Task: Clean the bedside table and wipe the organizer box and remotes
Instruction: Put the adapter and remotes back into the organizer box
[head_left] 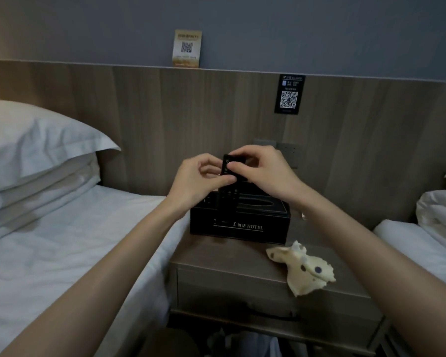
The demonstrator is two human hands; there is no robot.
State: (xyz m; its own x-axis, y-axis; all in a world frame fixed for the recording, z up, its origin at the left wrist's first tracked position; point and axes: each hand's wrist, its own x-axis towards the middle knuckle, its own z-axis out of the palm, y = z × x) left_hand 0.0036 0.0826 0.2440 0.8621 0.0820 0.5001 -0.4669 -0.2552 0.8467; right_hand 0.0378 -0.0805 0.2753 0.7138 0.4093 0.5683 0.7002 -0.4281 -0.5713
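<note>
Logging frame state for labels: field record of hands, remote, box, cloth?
left hand: pinches remote near its middle
right hand: grips remote's top end
remote: black, upright, over organizer box's left end
organizer box: black, on bedside table, at its back
cloth: yellow, spotted, crumpled on table's front right, untouched

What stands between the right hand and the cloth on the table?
Nothing visible. The cloth lies bare on the table, in front of the box; the right hand, though, holds the remote with the left hand.
</note>
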